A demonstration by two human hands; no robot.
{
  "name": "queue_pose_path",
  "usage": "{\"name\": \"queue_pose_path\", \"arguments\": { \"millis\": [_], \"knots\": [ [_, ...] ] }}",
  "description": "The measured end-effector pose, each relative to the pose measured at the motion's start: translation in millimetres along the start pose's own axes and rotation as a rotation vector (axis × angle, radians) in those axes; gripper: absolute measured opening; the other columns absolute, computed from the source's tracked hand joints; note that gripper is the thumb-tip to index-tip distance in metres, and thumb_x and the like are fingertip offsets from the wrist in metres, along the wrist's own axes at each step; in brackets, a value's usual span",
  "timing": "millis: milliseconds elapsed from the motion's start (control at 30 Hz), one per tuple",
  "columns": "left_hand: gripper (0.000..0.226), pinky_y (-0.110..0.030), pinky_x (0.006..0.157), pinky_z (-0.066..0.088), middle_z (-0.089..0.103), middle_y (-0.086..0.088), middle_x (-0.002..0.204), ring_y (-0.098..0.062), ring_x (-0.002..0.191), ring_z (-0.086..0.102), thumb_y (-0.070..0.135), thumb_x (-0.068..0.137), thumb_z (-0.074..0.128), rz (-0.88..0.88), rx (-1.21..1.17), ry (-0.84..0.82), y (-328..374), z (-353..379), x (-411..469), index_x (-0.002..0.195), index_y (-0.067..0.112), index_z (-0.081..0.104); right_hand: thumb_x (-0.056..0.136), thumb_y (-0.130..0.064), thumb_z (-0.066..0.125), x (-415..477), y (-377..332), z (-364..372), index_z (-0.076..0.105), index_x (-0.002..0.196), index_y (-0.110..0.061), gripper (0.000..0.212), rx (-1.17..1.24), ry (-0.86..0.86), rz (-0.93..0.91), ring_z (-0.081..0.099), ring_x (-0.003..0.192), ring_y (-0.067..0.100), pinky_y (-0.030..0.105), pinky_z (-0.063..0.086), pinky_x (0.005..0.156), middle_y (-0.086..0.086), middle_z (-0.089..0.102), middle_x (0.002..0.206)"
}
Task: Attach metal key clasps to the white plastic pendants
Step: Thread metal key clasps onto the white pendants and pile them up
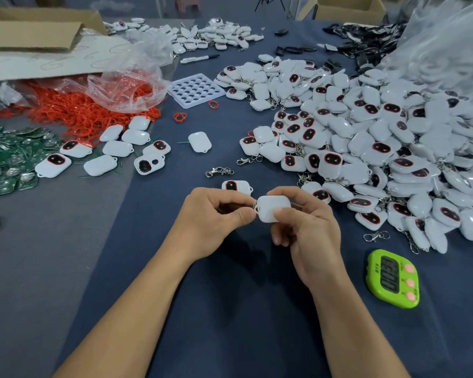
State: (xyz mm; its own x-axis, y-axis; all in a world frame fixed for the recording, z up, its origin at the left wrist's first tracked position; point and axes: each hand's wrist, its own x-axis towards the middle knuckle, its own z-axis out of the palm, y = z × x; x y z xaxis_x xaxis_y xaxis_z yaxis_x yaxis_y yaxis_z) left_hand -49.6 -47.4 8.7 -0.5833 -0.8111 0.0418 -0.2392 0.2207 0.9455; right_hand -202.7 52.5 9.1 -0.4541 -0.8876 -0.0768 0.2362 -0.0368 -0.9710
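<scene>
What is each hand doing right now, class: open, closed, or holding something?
Left hand: pinches the metal clasp.
Right hand: holds the white pendant.

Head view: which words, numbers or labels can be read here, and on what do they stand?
No text reads with certainty.
Green timer: dark display digits, turned sideways, too blurred to read; tiny marks by its pink buttons illegible.
Cardboard sheet: faint pen loops, illegible.

A single head-worn camera (wide-angle) looks forward and down, close over the blue-covered table (pixel 230 336).
</scene>
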Motion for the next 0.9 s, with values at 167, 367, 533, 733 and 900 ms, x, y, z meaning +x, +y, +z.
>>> {"name": "queue_pose_path", "arguments": {
  "millis": [167,367,533,733,900],
  "knots": [
    [0.013,-0.016,0.065,0.048,0.076,0.007,0.075,-0.003,0.067,0.063,0.028,0.076,0.08,0.0,-0.168,-0.042,2.2,-0.2,1.4,0.081,0.04,0.081,0.069,-0.008,0.062,-0.3,-4.4,-2.8,0.078,0.086,-0.019,0.026,0.053,-0.047,0.061,0.047,0.042,0.02,0.025,0.033,0.043,0.014,0.068,0.075],
    [0.004,-0.022,0.061,0.043,0.068,0.0,0.068,-0.012,0.062,0.051,0.026,0.073,0.083,-0.019,-0.221,-0.045,3.8,-0.4,-0.6,0.071,0.027,0.08,0.07,-0.006,0.061,-1.1,-4.0,-5.2,0.078,0.089,-0.016,0.027,0.102,-0.095,0.081,0.045,0.043,0.02,0.026,0.033,0.045,0.015,0.065,0.071],
    [0.027,-0.012,0.058,0.039,0.062,0.014,0.058,-0.001,0.055,0.048,0.005,0.079,0.084,-0.018,-0.128,-0.018,4.5,0.7,-0.6,0.066,0.028,0.078,0.069,-0.005,0.062,-0.1,-3.5,-5.7,0.078,0.088,-0.015,0.027,0.133,-0.081,0.082,0.046,0.042,0.019,0.023,0.033,0.044,0.014,0.066,0.072],
    [0.019,-0.031,0.057,0.044,0.064,0.005,0.065,-0.018,0.061,0.054,0.018,0.082,0.084,0.157,0.252,0.128,2.6,10.7,-7.4,0.08,0.033,0.074,0.071,-0.003,0.062,0.2,-1.9,-3.9,0.078,0.088,-0.015,0.026,0.119,-0.045,0.059,0.051,0.042,0.018,0.021,0.035,0.042,0.012,0.069,0.073],
    [0.019,-0.013,0.057,0.044,0.07,0.016,0.073,-0.006,0.063,0.061,0.022,0.083,0.082,0.143,0.21,0.173,3.8,10.8,-9.2,0.087,0.039,0.074,0.074,-0.003,0.063,2.0,-2.3,-2.8,0.078,0.091,-0.015,0.026,0.172,-0.033,0.072,0.053,0.045,0.02,0.023,0.038,0.043,0.013,0.072,0.078]
  ]
}}
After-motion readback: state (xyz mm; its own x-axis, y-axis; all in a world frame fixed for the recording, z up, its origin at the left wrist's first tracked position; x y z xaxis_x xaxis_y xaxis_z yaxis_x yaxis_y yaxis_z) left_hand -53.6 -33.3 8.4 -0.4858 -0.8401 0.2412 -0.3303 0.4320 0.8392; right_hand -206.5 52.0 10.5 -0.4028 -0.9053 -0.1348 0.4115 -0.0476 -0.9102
